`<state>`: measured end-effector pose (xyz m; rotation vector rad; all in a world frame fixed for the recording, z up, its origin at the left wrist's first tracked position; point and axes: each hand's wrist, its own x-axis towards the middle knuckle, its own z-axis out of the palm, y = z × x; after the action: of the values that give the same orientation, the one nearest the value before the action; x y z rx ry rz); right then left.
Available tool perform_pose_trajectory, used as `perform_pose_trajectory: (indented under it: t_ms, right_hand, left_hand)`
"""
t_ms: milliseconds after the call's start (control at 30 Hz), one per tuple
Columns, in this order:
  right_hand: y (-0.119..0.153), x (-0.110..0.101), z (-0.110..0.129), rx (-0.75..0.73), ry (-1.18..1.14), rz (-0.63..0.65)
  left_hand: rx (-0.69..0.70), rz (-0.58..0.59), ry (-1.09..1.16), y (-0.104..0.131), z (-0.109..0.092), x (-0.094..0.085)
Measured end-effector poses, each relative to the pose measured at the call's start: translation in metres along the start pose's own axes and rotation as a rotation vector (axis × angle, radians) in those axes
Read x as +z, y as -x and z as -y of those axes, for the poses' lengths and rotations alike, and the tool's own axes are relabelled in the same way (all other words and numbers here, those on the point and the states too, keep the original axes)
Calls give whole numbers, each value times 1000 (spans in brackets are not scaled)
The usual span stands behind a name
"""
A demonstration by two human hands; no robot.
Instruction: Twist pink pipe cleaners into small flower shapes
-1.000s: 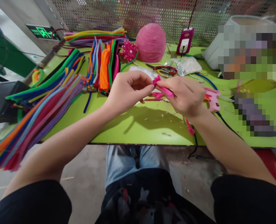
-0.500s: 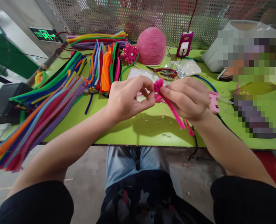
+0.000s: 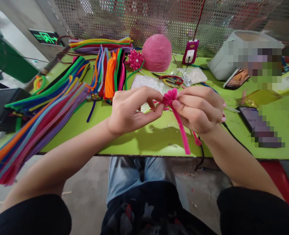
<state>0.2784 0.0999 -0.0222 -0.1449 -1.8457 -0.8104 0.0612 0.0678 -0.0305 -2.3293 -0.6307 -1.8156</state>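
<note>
Between my hands is a bright pink fuzzy stem, bunched into several small loops at its top, with one straight end hanging down over the table. My left hand pinches the left side of the looped part between thumb and forefinger. My right hand grips the loops from the right, its thumb pressed near where the straight end leaves them. Behind the hands lie a clear plastic bag and small pink pieces, partly hidden by my fingers.
Bundles of coloured stems cover the table's left side. A pink ball and a pink flower stand at the back. On the right are a pale bin, a phone and cables. The green table ends before my lap.
The left fingertips have closed onto the pink loops, where they were beside them before. The loops sit slightly lower and the straight end hangs more steeply. The view has shifted a little.
</note>
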Motion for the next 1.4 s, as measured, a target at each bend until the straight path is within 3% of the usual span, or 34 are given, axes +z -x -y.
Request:
perform_pose_trajectory:
  t_ms: [100,267,333,533,700,800,1000,1133,1200,1267,1333,1400]
  right_hand:
    - [1,3,3,61,13,-8]
    - [4,10,19,318,-183,-31]
    - [4,10,29,482,-338,-44]
    - [-10,11,53,1213,-851,-55]
    - [-16,15,44,1581,-1281,89]
    - [-19,11,34,1718,-1552,187]
    - [-26,4,23,1593,-1792,399]
    - [-26,4,23,1590,-1777,375]
    - [-25,3,23,1552,-1592,302]
    - [-24,2,24,1455,-1319,241]
    - [-23,1,24,1349,-1090,239]
    - [-21,0,25,1278,-971,283]
  left_hand:
    - [2,-39,18,-1,0,4]
    - [38,-75,4,-2,5,6]
    - [65,-65,-14,-2,7,3]
    - [81,12,-112,-2,11,-8]
    - [184,12,-241,0,14,-11]
    - [267,49,-291,1,18,-14]
    - [472,191,-175,-8,24,-29]
    - [173,300,68,-6,26,-25]
    - [67,182,155,-2,26,-18]
    - [-216,140,309,2,25,-10]
    - [-458,209,454,4,24,-4]
    - [-593,301,527,3,26,-1]
